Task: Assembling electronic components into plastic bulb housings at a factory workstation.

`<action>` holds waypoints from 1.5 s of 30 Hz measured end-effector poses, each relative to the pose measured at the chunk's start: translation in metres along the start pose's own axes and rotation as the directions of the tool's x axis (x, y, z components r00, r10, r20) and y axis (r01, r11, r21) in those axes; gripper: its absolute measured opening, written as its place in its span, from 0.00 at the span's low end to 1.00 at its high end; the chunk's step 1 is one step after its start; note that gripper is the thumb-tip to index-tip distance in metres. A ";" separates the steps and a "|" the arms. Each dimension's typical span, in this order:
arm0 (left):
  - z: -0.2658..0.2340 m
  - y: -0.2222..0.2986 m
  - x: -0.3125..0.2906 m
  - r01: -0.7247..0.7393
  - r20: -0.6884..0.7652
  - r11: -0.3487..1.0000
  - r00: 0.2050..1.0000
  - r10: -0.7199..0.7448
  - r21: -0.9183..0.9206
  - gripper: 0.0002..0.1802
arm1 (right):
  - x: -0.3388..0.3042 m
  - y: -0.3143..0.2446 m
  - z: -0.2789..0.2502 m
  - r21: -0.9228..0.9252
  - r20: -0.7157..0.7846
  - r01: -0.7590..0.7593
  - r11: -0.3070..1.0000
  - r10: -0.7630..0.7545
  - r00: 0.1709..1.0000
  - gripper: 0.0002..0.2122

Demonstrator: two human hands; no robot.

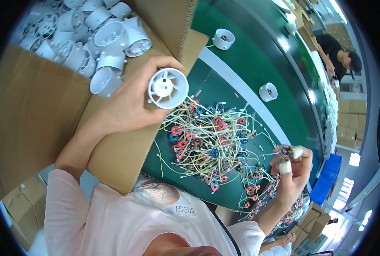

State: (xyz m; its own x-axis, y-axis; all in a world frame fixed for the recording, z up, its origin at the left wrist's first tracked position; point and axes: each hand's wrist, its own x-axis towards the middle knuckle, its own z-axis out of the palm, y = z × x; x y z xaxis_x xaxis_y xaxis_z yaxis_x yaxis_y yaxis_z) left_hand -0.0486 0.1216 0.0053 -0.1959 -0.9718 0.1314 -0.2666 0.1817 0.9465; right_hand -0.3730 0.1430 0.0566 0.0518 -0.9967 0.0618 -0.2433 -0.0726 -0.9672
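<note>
My left hand [132,100] grips a white round plastic fan housing [168,88], its spoked open end showing, beside a cardboard box flap. My right hand [293,175], with white covers on the thumb and a fingertip, pinches a small dark wired motor coil [287,150]. Between the hands a tangled heap of wired motor coils [211,147] lies on the green table; red, blue and brown round parts show among white and yellow wires. More white fan housings [109,36] fill the box at the upper left.
The open cardboard box [40,115] stands at my left. Two white housings with dark centres, one far [223,39] and one nearer [268,91], sit on the green conveyor belt [249,51]. A blue bin [325,179] is at the right; a co-worker [337,55] is beyond the belt.
</note>
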 end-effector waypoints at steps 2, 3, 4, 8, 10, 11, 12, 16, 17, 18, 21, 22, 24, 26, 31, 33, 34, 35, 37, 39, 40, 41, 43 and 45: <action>0.001 0.000 -0.002 0.007 0.000 1.000 1.000 -0.007 -0.022 0.33 | 0.009 -0.004 0.006 0.065 0.009 0.081 0.995 -0.082 0.997 0.15; 0.001 0.001 -0.004 0.011 0.018 0.999 1.000 -0.010 -0.049 0.34 | 0.013 -0.006 0.012 0.126 -0.004 0.153 0.980 -0.153 0.988 0.16; 0.001 0.001 -0.005 0.016 0.039 0.997 0.999 -0.012 -0.078 0.36 | 0.017 -0.009 0.017 0.184 -0.023 0.222 0.957 -0.222 0.975 0.17; 0.001 0.002 -0.007 0.002 0.054 0.993 0.999 0.005 -0.119 0.35 | 0.042 -0.029 0.053 0.387 0.090 0.191 0.902 -0.243 0.966 0.16; -0.003 -0.001 -0.006 -0.067 0.048 0.998 0.997 0.067 -0.015 0.35 | 0.053 -0.030 0.072 0.422 0.176 0.102 0.901 -0.192 0.965 0.16; -0.006 -0.003 -0.004 -0.135 0.057 0.987 0.990 0.130 0.085 0.35 | 0.059 -0.029 0.080 0.420 0.176 0.103 0.902 -0.192 0.966 0.16; -0.008 -0.006 -0.003 -0.201 0.071 0.963 0.979 0.191 0.182 0.35 | 0.065 -0.027 0.088 0.410 0.197 0.125 0.903 -0.221 0.955 0.16; -0.008 -0.013 -0.006 0.003 0.042 1.000 0.999 -0.002 -0.001 0.35 | 0.088 -0.022 0.112 0.390 0.251 0.198 0.899 -0.311 0.917 0.17; -0.008 -0.014 -0.006 0.005 0.042 1.000 0.999 -0.004 -0.004 0.35 | 0.093 -0.021 0.116 0.382 0.251 0.232 0.895 -0.342 0.906 0.16; -0.008 -0.015 -0.005 0.025 0.041 1.000 0.999 -0.024 -0.013 0.35 | 0.096 -0.019 0.120 0.374 0.251 0.265 0.889 -0.372 0.893 0.16; -0.009 -0.015 -0.004 0.066 0.038 0.997 0.997 -0.065 -0.031 0.36 | 0.101 -0.015 0.127 0.346 0.274 0.340 0.874 -0.441 0.855 0.16; -0.009 -0.015 -0.004 0.065 0.034 0.997 0.997 -0.064 -0.029 0.36 | 0.103 -0.014 0.129 0.335 0.285 0.378 0.863 -0.475 0.832 0.17; -0.009 -0.015 -0.004 0.063 0.027 0.998 0.998 -0.062 -0.026 0.36 | 0.106 -0.012 0.132 0.326 0.300 0.384 0.864 -0.480 0.825 0.17; -0.009 -0.015 -0.004 0.065 0.029 0.998 0.998 -0.065 -0.025 0.36 | 0.107 -0.011 0.135 0.308 0.325 0.401 0.863 -0.491 0.808 0.18; -0.011 -0.013 -0.003 0.088 0.038 0.995 0.996 -0.086 -0.041 0.37 | 0.105 -0.014 0.145 0.238 0.323 0.430 0.871 -0.488 0.811 0.17; -0.010 -0.013 -0.004 0.098 0.038 0.994 0.995 -0.096 -0.050 0.37 | 0.102 -0.019 0.151 0.269 0.312 0.387 0.882 -0.460 0.831 0.17; -0.009 -0.013 -0.005 0.052 0.007 0.998 0.999 -0.052 -0.019 0.38 | 0.100 -0.021 0.154 0.285 0.307 0.366 0.886 -0.446 0.840 0.16; -0.008 -0.014 -0.005 0.006 -0.022 1.000 1.000 -0.006 0.013 0.38 | 0.098 -0.023 0.157 0.287 0.308 0.366 0.885 -0.447 0.840 0.16; -0.008 -0.015 -0.004 -0.043 -0.043 0.998 0.998 0.045 0.044 0.39 | 0.094 -0.024 0.164 0.378 0.314 0.278 0.883 -0.405 0.859 0.16; -0.010 -0.014 -0.003 -0.104 -0.068 0.970 0.990 0.122 0.220 0.38 | 0.090 -0.024 0.168 0.421 0.316 0.235 0.876 -0.385 0.867 0.15; -0.010 -0.014 -0.002 -0.131 -0.076 0.943 0.984 0.162 0.306 0.37 | 0.088 -0.024 0.169 0.465 0.339 0.157 0.871 -0.339 0.878 0.15; -0.010 -0.015 -0.002 -0.134 -0.077 0.942 0.983 0.165 0.307 0.37 | 0.085 -0.023 0.171 0.507 0.366 0.078 0.858 -0.296 0.882 0.15; -0.009 -0.018 -0.002 -0.167 -0.160 0.958 0.965 0.207 0.233 0.35 | 0.081 -0.018 0.169 0.545 0.395 0.002 0.838 -0.259 0.881 0.14; -0.007 -0.020 -0.002 -0.188 -0.205 0.962 0.952 0.228 0.199 0.34 | 0.077 0.000 0.163 0.144 0.434 0.382 0.913 -0.406 0.804 0.14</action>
State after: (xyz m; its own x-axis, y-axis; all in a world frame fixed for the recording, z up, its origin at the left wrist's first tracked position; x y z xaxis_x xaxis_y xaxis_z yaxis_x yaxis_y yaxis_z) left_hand -0.0363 0.1190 -0.0124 -0.0537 -0.9142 0.4016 -0.4078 0.3872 0.8269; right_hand -0.2111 0.0723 0.0210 0.5609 -0.7570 0.3351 -0.0627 -0.4425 -0.8946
